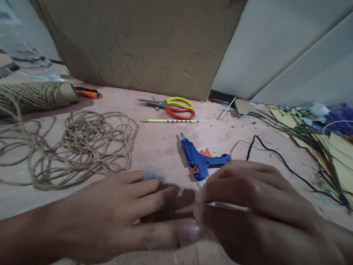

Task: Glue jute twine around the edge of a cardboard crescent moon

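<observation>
My left hand is low over the pink tabletop, palm down, with fingers stretched and apart and nothing seen in them. Its thumb tip comes close to the fingertips of my right hand. The right hand's thumb and fingers are pressed together; whatever they pinch is hidden. A blue glue gun with an orange trigger lies just beyond that hand, nozzle pointing away. From its rear end a clear glue stick sticks out toward my right fingers. Loose jute twine lies in a tangled heap beyond my left hand.
Scissors with yellow and red handles and a pencil lie farther back. A twine roll, an orange cutter and a clear bottle are left. Cardboard stands behind. A black cord and purple flowers are right.
</observation>
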`<action>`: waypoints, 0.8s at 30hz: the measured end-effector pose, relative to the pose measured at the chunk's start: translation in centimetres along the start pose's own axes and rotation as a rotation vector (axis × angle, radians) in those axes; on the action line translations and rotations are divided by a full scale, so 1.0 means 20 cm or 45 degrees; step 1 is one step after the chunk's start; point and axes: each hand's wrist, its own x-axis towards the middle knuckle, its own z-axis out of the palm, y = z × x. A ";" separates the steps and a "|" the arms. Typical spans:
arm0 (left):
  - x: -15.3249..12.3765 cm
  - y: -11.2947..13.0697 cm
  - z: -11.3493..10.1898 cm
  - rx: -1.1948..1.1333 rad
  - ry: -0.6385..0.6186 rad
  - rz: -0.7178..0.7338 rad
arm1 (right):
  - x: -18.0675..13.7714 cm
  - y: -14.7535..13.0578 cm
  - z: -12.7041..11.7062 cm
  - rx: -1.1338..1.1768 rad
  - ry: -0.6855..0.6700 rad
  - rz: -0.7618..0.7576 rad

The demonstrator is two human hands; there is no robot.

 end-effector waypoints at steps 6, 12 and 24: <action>0.00 0.00 0.00 -0.049 0.004 -0.011 | 0.00 -0.06 0.12 -0.183 0.332 0.071; 0.04 -0.03 0.00 -0.161 0.160 -0.058 | -0.03 0.05 0.09 -0.308 0.087 -0.235; 0.02 0.01 0.03 0.122 0.240 -0.078 | 0.00 0.10 0.15 0.034 -0.121 0.287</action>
